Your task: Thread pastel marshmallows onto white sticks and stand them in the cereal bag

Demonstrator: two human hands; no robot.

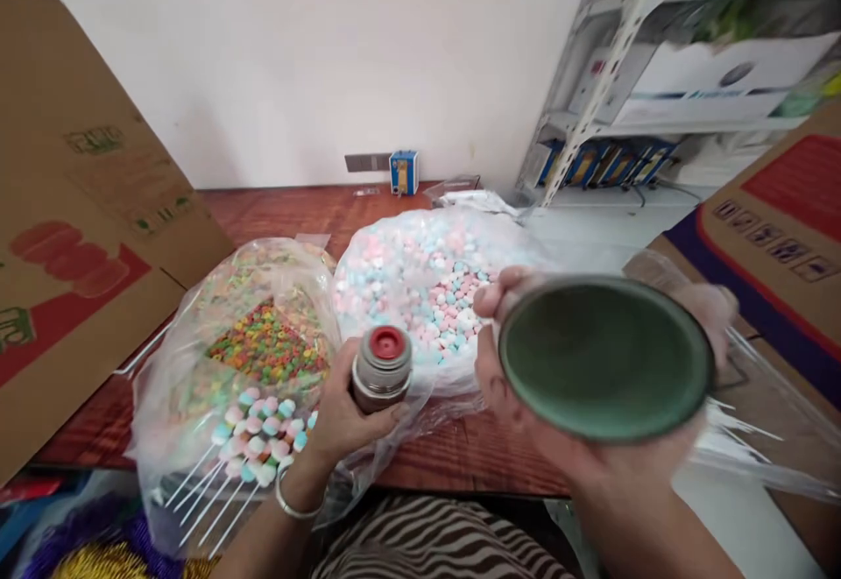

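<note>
My left hand (345, 417) is wrapped round a steel flask (382, 369) with a red stopper, held upright near the table's front edge. My right hand (526, 404) grips a green cup-shaped lid (604, 356), raised close to the camera with its flat green end facing me. Behind the flask lies an open plastic bag of pink, blue and white marshmallows (420, 277). To its left sits a bag of multicoloured cereal rings (266, 342). Several marshmallow skewers (259, 439) on white sticks lie at the front left.
The wooden table (473, 456) runs to a white wall. Big cardboard boxes stand at the left (72, 246) and right (781, 211). A metal shelf rack (663, 88) holds boxes at the back right. A small blue box (403, 172) sits by the wall. Clear film with sticks (749, 439) lies right.
</note>
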